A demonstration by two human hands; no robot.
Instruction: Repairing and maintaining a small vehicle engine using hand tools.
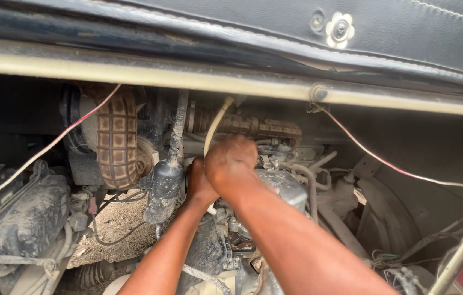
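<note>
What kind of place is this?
Likely a small vehicle's open engine bay: grimy grey metal engine, ribbed brown rubber air hose, bare ground below. Both hands work a pale thin tube.

Along the top of my view runs a dusty tan metal bar [133, 68], with black padded upholstery [406, 27] above it carrying a pale flower-shaped washer [339, 29]. A ribbed brown air hose [117, 139] curves down at the left, beside a grimy black cylinder [164, 188]. A thin red-and-white wire [395, 166] trails off to the right. Far left sits a dirt-caked black housing [21, 218], with sandy ground [117, 224] showing below.
</note>
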